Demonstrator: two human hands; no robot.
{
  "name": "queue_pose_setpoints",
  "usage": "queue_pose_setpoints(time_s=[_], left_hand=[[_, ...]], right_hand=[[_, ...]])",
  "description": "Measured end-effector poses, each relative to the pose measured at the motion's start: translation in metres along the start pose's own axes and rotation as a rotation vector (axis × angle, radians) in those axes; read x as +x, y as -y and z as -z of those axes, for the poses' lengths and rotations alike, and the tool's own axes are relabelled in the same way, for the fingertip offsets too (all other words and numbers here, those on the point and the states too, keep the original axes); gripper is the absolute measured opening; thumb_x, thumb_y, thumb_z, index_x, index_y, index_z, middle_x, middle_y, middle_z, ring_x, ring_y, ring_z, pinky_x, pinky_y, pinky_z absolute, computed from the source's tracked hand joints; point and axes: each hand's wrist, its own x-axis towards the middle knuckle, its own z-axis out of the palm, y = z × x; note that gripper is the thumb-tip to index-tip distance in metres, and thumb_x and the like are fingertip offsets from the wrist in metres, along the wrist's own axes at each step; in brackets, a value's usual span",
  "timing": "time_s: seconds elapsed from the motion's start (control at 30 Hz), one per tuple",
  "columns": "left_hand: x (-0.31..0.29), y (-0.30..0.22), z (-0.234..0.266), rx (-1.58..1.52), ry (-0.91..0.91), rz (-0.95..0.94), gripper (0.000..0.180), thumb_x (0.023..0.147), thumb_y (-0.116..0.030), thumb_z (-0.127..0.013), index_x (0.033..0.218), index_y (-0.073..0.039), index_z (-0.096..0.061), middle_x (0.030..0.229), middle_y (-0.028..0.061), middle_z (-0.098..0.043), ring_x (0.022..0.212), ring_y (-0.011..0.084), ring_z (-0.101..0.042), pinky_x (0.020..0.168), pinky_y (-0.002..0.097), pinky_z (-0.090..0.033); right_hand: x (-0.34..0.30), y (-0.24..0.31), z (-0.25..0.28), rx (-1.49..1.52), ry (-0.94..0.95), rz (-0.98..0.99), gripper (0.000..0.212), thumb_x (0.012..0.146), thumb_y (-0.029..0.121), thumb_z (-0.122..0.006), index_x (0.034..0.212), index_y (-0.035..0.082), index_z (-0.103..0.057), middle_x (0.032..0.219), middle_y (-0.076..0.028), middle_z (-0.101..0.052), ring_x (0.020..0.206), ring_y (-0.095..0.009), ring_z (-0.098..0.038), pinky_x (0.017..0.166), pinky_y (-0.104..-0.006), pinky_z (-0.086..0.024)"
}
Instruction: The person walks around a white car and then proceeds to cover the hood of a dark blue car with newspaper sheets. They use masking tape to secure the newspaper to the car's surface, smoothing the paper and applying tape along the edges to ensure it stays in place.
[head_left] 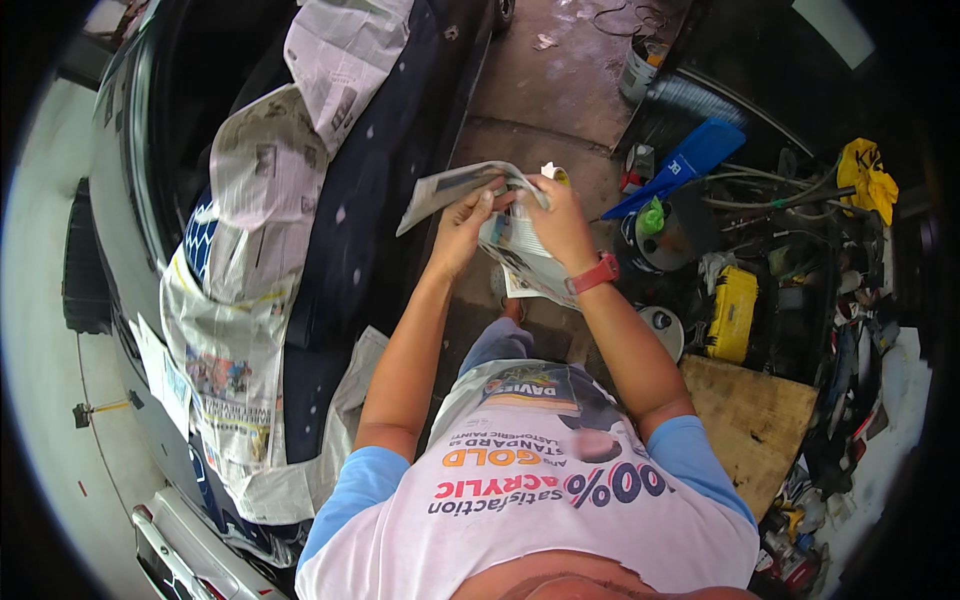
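Observation:
In front of my chest, both hands hold a folded newspaper sheet (522,262), its pages bending open to the left and hanging down at the right. My left hand (463,228) pinches the paper between thumb and fingers near its middle. Gripping the upper right part is my right hand (560,222), with a red watch on the wrist; some of its fingers are hidden behind the paper. Just beyond the right hand shows a small yellow and white thing (555,174), partly covered. To my left, more newspaper sheets (265,170) lie overlapping along a dark blue surface (350,230) beside a vehicle.
A blue dustpan-like scoop (690,160), a yellow case (733,313) and a yellow bag (868,182) sit among hoses and clutter on the right. A wooden board (745,425) lies near my right elbow. Farther off stands a white bucket (638,75) on the concrete floor (540,85).

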Motion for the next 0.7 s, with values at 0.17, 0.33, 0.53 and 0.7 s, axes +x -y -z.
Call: queue_pose_setpoints(time_s=[0.17,0.33,0.53,0.7], left_hand=[[0.082,0.055,0.037,-0.023,-0.630,0.095,0.100,0.089,-0.006,-0.086,0.168,-0.005,-0.025,0.163,0.0198,-0.043,0.147,0.0288,-0.047,0.118,0.0423,-0.043],[0.183,0.044,0.079,-0.581,-0.112,0.283,0.042,0.107,-0.028,-0.069,0.139,-0.001,-0.065,0.133,0.0125,-0.072,0.111,0.0180,-0.072,0.094,0.0351,-0.059],[0.266,0.004,0.065,-0.046,-0.232,0.164,0.033,0.109,-0.024,-0.066,0.113,0.008,-0.075,0.105,0.0139,-0.080,0.085,0.0164,-0.074,0.077,0.0314,-0.057],[0.301,-0.014,0.004,0.495,-0.337,-0.080,0.026,0.102,-0.014,-0.064,0.121,-0.003,-0.078,0.090,0.0280,-0.073,0.076,0.0368,-0.077,0.069,0.0410,-0.056]], right_hand=[[0.096,-0.053,0.053,-0.071,0.120,-0.199,0.026,0.104,0.013,-0.064,0.122,-0.002,-0.075,0.109,-0.013,-0.080,0.100,-0.017,-0.073,0.091,-0.0369,-0.056],[0.201,-0.095,0.116,0.381,0.065,-0.311,0.023,0.104,0.011,-0.064,0.116,-0.006,-0.075,0.111,-0.005,-0.080,0.097,-0.014,-0.072,0.088,-0.0353,-0.056],[0.261,-0.116,0.113,-0.352,-0.413,-0.100,0.017,0.098,0.017,-0.076,0.103,0.002,-0.070,0.094,-0.013,-0.075,0.087,-0.027,-0.073,0.081,-0.0398,-0.056],[0.291,-0.104,0.034,0.053,0.072,-0.214,0.027,0.099,0.012,-0.076,0.122,-0.002,-0.074,0.114,-0.010,-0.078,0.105,-0.016,-0.071,0.094,-0.0299,-0.056]])
